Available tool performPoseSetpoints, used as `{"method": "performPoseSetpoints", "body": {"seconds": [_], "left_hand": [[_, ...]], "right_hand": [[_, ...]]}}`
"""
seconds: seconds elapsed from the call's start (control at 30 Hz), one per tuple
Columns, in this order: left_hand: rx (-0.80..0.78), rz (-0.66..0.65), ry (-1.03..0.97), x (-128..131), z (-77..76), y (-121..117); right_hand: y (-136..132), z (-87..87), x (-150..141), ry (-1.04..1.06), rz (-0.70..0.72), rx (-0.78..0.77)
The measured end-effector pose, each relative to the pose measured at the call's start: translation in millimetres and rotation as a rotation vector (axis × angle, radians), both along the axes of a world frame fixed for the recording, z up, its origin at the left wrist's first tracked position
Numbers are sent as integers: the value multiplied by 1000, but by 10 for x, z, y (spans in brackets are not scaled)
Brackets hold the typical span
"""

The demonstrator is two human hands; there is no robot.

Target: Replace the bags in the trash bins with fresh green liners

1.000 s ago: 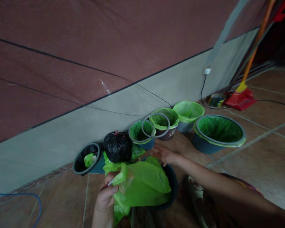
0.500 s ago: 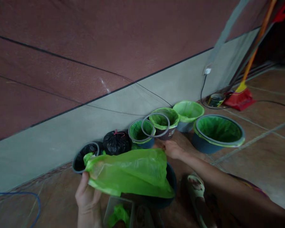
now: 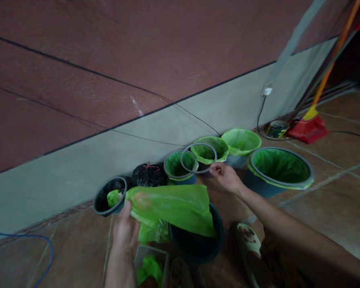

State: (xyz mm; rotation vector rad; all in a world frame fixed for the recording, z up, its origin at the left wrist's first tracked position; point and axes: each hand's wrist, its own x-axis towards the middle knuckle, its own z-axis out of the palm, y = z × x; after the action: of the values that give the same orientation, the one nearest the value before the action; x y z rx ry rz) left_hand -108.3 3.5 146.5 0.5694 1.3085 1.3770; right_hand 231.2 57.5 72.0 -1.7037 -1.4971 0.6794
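Note:
My left hand (image 3: 124, 229) grips the left edge of a green plastic bag (image 3: 174, 206), with its fingers tucked into the bag's mouth. The bag lies stretched over the rim of a dark round bin (image 3: 198, 246) on the floor in front of me. My right hand (image 3: 228, 177) reaches forward, away from the bag. Its fingertips are pinched on the lower edge of a loose grey ring (image 3: 198, 158), which leans across two small green-lined bins.
Green-lined bins (image 3: 280, 166) stand in a row along the wall, beside a tied black bag (image 3: 148, 176) and a black-lined bin (image 3: 109, 196). A clear box of green bags (image 3: 150, 268) and my sandalled foot (image 3: 248, 239) are close by. A red dustpan (image 3: 307, 129) and cables lie at right.
The bunched bag was spread wide between both hands, then my right hand let go of it and moved up to the grey ring. My left hand shifted right along the bag's edge.

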Motion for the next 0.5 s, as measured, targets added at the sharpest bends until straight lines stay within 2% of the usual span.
{"method": "performPoseSetpoints", "body": {"seconds": [0.07,0.1,0.17,0.23,0.3,0.4,0.5], "left_hand": [[-37,-145,-28,243,-108,-6],[-45,-209,-35,358,-166,-11],[-61,-337,-27,554,-268,-26],[-53,-423,17,689,-333,-45],[-7,-487,101,758,-350,-55],[105,-615,249,774,-317,-46],[207,-750,377,766,-307,-47]], "right_hand": [[-162,89,-289,245,240,34],[-263,133,-439,301,368,58],[-462,202,-706,244,516,109],[-599,232,-889,145,540,109],[-641,222,-971,85,504,34],[-574,163,-949,64,475,-78],[-479,87,-866,157,436,-98]]}}
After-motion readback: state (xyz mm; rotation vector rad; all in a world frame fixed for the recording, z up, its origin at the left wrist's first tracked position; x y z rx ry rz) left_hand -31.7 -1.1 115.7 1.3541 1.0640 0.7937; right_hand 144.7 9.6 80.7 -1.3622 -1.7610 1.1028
